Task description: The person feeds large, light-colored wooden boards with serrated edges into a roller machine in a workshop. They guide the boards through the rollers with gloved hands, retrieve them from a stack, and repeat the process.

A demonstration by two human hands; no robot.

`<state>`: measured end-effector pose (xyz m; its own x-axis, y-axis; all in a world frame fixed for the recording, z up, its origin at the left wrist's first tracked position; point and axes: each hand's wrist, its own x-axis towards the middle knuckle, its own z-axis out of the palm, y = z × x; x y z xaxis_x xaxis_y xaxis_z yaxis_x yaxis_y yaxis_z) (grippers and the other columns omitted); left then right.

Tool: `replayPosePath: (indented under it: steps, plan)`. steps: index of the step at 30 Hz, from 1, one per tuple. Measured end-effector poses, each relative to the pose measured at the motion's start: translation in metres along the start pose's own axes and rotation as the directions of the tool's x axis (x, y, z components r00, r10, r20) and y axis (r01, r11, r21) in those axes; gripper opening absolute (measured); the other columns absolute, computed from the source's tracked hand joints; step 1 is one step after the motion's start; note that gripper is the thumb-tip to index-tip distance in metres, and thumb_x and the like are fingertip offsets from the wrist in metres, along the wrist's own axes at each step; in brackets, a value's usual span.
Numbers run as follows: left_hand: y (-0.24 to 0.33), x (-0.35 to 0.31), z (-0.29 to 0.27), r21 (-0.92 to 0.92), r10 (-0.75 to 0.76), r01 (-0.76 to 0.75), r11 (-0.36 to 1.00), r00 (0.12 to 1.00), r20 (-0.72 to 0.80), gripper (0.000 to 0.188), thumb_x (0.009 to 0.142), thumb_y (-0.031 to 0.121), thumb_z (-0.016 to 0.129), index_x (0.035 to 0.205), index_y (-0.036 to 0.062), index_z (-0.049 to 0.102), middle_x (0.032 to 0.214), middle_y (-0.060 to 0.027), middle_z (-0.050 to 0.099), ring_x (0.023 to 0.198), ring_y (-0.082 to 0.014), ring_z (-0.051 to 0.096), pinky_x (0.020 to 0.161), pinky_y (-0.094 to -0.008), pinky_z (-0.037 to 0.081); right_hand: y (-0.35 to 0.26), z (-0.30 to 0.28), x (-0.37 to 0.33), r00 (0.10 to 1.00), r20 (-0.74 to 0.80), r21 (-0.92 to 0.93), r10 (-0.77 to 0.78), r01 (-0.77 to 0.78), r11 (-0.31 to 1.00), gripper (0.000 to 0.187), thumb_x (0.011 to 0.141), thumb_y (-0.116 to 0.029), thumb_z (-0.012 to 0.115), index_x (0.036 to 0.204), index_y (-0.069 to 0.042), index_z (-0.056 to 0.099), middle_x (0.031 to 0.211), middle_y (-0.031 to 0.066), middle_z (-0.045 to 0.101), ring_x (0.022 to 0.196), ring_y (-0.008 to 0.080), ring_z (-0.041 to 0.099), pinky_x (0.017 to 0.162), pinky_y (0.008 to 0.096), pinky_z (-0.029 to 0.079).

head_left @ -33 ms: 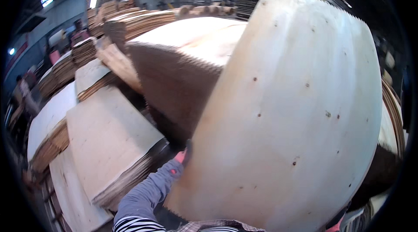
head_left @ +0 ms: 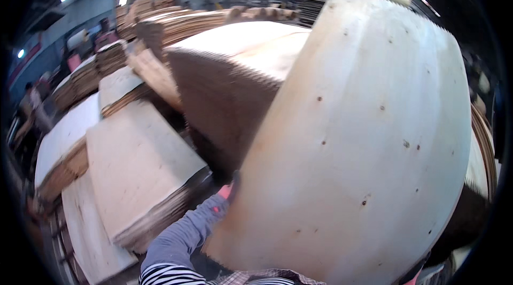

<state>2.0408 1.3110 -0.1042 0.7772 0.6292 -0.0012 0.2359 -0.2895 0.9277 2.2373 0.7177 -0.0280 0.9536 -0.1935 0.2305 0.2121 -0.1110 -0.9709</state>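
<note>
Barely a shift, just the view swinging slightly left: the left grip (head_left: 230, 189) clasps the veneer sheet (head_left: 368, 140) by its left edge, the right grip (head_left: 414, 278) too hidden to tell. Sheet's up, apparently lifted but not yet laid flat, hiding the tall stack's (head_left: 251, 39) right end.

Left of bottom centre, a wrinkled grey-blue sleeve (head_left: 179, 236) bore a small pink spot (head_left: 216, 209); black-and-white striped cloth (head_left: 168, 275) and checked fabric (head_left: 283, 274) edged the bottom.
</note>
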Motion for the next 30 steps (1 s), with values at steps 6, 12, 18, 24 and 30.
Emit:
replayPosePath:
  steps: [6,12,18,24,30]
  plan:
    - [0.017,-0.107,-0.049,-0.127,0.003,-0.021,0.992,0.989,-0.146,0.058,0.076,0.024,0.058,0.123,0.0020,0.033,0.120,-0.0156,0.041,0.105,-0.0260,0.045,0.089,-0.0339,0.037,-0.036,0.044,-0.018,0.973,0.183,0.107,-0.139,0.121,0.987,0.052,0.087,-0.041,0.032,0.125,-0.006,0.030,0.123,0.0093,0.039,0.110,0.0228,0.040,0.093,0.0340,0.033]
    - [0.005,-0.316,-0.154,-0.212,-0.077,-0.012,0.977,0.912,-0.404,0.058,0.076,0.025,0.058,0.123,0.0021,0.033,0.119,-0.0162,0.041,0.104,-0.0270,0.046,0.088,-0.0345,0.037,-0.095,0.106,-0.113,0.852,0.438,0.303,-0.287,0.161,0.939,0.052,0.087,-0.041,0.032,0.126,-0.006,0.029,0.123,0.0093,0.038,0.110,0.0224,0.039,0.093,0.0336,0.032]
    - [-0.012,-0.606,-0.248,-0.219,-0.169,0.007,0.976,0.658,-0.734,0.058,0.076,0.026,0.057,0.123,0.0022,0.033,0.118,-0.0167,0.042,0.104,-0.0279,0.046,0.088,-0.0351,0.037,-0.158,0.182,-0.296,0.589,0.685,0.477,-0.429,0.082,0.875,0.052,0.087,-0.041,0.031,0.127,-0.007,0.028,0.124,0.0093,0.037,0.111,0.0221,0.038,0.093,0.0333,0.032]
    - [-0.001,-0.890,-0.287,-0.232,-0.238,0.052,0.971,0.172,-0.956,0.058,0.076,0.027,0.057,0.123,0.0022,0.033,0.117,-0.0172,0.043,0.103,-0.0289,0.046,0.087,-0.0357,0.037,-0.236,0.255,-0.523,0.235,0.797,0.589,-0.557,-0.097,0.802,0.052,0.087,-0.040,0.031,0.127,-0.007,0.026,0.124,0.0092,0.037,0.112,0.0218,0.037,0.093,0.0329,0.032]
    - [-0.003,-1.127,-0.264,-0.296,-0.258,0.067,0.953,-0.333,-0.907,0.058,0.077,0.028,0.056,0.123,0.0023,0.033,0.116,-0.0178,0.043,0.102,-0.0298,0.046,0.087,-0.0362,0.037,-0.292,0.292,-0.781,-0.106,0.730,0.615,-0.675,-0.329,0.717,0.052,0.088,-0.040,0.031,0.128,-0.007,0.025,0.124,0.0092,0.036,0.112,0.0214,0.037,0.093,0.0326,0.031]
